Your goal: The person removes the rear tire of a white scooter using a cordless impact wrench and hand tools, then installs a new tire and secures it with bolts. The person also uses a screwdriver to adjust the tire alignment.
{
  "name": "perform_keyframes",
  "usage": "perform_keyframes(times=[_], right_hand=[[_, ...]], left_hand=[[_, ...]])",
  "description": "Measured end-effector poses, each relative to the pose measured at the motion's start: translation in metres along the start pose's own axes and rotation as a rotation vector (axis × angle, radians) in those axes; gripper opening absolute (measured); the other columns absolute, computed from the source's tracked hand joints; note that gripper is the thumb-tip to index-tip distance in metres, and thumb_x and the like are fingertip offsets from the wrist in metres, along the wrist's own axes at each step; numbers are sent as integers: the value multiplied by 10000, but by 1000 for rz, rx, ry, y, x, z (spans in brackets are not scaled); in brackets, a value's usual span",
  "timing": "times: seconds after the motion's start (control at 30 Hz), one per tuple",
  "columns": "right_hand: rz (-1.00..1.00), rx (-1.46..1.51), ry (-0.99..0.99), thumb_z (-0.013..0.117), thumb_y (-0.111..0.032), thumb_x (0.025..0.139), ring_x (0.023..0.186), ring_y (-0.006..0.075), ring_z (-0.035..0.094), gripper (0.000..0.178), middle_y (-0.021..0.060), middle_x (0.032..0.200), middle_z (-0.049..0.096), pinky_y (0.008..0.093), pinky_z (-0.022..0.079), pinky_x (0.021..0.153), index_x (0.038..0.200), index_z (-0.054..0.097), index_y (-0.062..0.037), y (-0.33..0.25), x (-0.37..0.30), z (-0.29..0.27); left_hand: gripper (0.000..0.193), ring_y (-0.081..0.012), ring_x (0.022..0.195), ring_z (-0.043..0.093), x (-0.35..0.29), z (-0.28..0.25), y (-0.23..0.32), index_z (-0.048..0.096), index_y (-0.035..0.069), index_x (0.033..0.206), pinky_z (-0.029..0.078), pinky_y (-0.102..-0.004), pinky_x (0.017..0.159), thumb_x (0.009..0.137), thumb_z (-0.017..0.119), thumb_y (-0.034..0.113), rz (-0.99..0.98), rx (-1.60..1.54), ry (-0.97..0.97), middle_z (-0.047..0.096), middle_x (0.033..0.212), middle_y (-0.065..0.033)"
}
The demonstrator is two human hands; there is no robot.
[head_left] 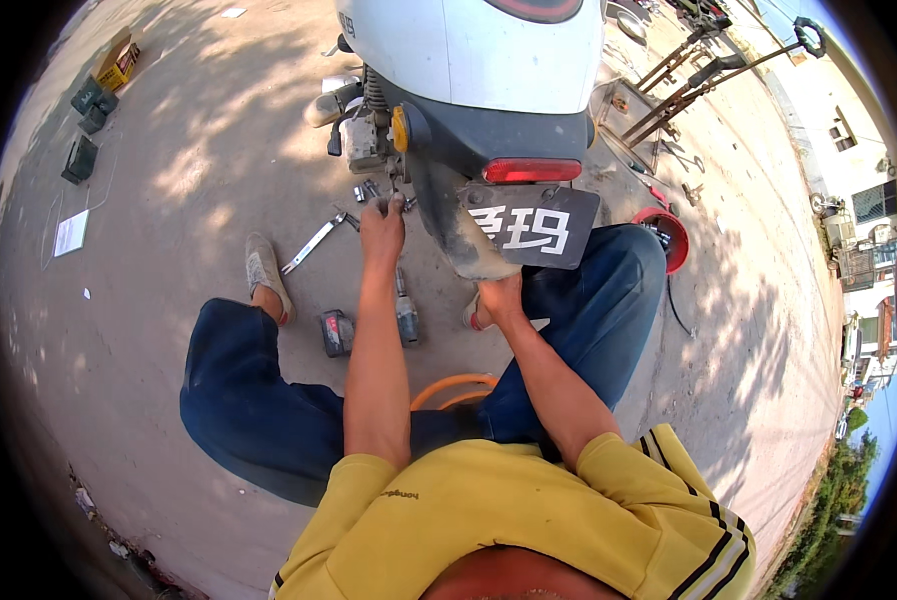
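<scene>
The rear of a white electric scooter (469, 55) stands in front of me, with a dirty black mudguard (447, 215), a red reflector (532, 170) and a dark plate (581, 225). Below a grey metal casing (366, 145) on its left side, my left hand (383, 232) is closed, fingertips pinched on something small that I cannot make out. My right hand (500, 298) reaches in under the mudguard's lower end, which hides its fingers. A silver wrench-like tool (314, 243) and small metal sockets (367, 190) lie on the ground near my left hand.
A cordless power tool (406, 310) and a dark battery-like block (337, 333) lie between my legs, near an orange hoop (454, 383). At right are a red bowl (677, 245) and a metal stand (669, 105). Dark green cases (81, 158) and a yellow carton (119, 62) sit far left.
</scene>
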State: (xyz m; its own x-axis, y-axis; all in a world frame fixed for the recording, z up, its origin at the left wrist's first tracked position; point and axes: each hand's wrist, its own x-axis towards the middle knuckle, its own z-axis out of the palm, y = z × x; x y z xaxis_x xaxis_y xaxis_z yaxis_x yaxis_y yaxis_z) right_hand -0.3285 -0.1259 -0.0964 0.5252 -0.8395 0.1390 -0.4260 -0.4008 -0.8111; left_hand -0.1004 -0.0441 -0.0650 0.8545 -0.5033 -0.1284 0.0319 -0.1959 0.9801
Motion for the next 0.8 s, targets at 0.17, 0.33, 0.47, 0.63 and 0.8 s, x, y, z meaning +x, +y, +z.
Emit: perform_keyframes(times=[0.17, 0.33, 0.47, 0.63, 0.8], right_hand=[[-45, 270, 86, 747, -202, 863, 1232, 460, 579, 456, 251, 1282, 648, 468, 473, 1013, 1252, 634, 6, -38, -2, 6], [-64, 208, 124, 768, -188, 817, 1230, 453, 543, 622, 243, 1334, 568, 505, 457, 1024, 1379, 545, -43, -41, -21, 20], [-47, 341, 144, 769, -177, 791, 1203, 416, 555, 709, 174, 1371, 541, 489, 452, 1027, 1448, 519, -84, -53, -18, 1], [-65, 360, 187, 765, -83, 794, 1186, 363, 567, 648, 120, 1301, 566, 451, 466, 996, 1409, 566, -127, -55, 3, -11], [-28, 349, 101, 770, -100, 817, 1166, 371, 587, 604, 134, 1268, 592, 463, 482, 967, 1394, 591, -108, -41, 9, -10]], left_hand=[[401, -307, 984, 662, -45, 17, 1, 666, -70, 1159, 504, -401, 883, 1013, 543, 282, 236, -16, -40, 720, 1070, -197], [484, -258, 1117, 644, -46, -10, -71, 639, -34, 1284, 512, -383, 933, 993, 545, 341, 349, 244, -241, 704, 1194, -182], [483, -268, 1149, 623, -63, 3, -75, 629, -1, 1301, 495, -405, 970, 997, 558, 368, 299, 387, -248, 679, 1232, -166], [466, -274, 1175, 611, -63, -5, -81, 629, 16, 1304, 482, -417, 999, 1000, 563, 363, 300, 572, -276, 669, 1255, -161], [449, -280, 1202, 599, -65, -18, -77, 629, 33, 1308, 468, -429, 1028, 1003, 568, 358, 281, 684, -260, 659, 1278, -157]])
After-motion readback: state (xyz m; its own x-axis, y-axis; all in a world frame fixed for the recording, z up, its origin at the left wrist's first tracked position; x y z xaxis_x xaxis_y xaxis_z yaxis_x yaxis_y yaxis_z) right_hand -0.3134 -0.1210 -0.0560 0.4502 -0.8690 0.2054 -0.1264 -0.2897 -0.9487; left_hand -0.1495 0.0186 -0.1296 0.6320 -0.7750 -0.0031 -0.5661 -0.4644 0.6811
